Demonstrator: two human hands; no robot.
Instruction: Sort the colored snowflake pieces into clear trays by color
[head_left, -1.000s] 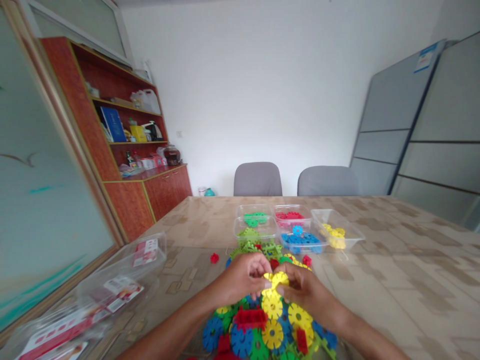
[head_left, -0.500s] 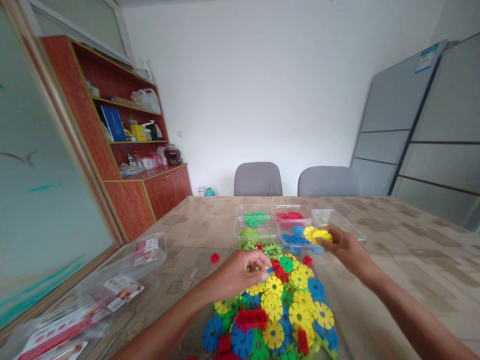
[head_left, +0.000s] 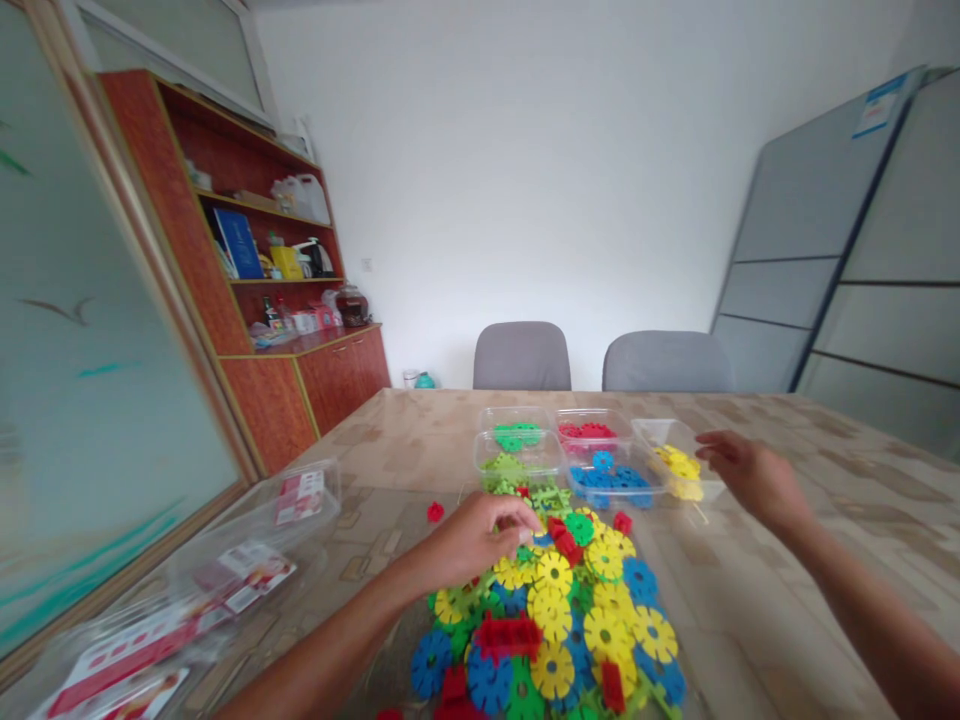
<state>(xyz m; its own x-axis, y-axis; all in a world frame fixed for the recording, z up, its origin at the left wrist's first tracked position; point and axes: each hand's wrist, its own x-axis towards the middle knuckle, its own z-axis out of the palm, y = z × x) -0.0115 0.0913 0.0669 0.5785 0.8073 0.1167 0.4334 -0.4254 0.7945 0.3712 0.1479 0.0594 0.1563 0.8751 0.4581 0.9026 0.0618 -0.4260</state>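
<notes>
My left hand (head_left: 480, 540) hovers over a mixed pile of plastic snowflake discs, its fingers loosely curled with a gap to the thumb. A blue disc (head_left: 541, 538) is close to its fingertips. The pile holds yellow discs (head_left: 554, 670), blue discs (head_left: 431, 662), green pieces and red blocks (head_left: 508, 635). At the right, my right hand (head_left: 750, 478) is beside a clear tub (head_left: 646, 432) with yellow discs (head_left: 679, 465) in it. Its fingers are slightly bent, with nothing seen between them.
Other clear tubs hold blue discs (head_left: 611, 485), red pieces (head_left: 587, 432), green discs (head_left: 516, 436) and light green pieces (head_left: 504, 468). Clear plastic packaging (head_left: 255, 575) lies at the left. One red piece (head_left: 435, 512) sits apart from the pile. Two grey chairs (head_left: 523, 357) stand behind the table.
My right hand has moved right and let go of the yellow discs, which now lie in the right tub. My left hand has stayed over the pile. The view has shifted slightly.
</notes>
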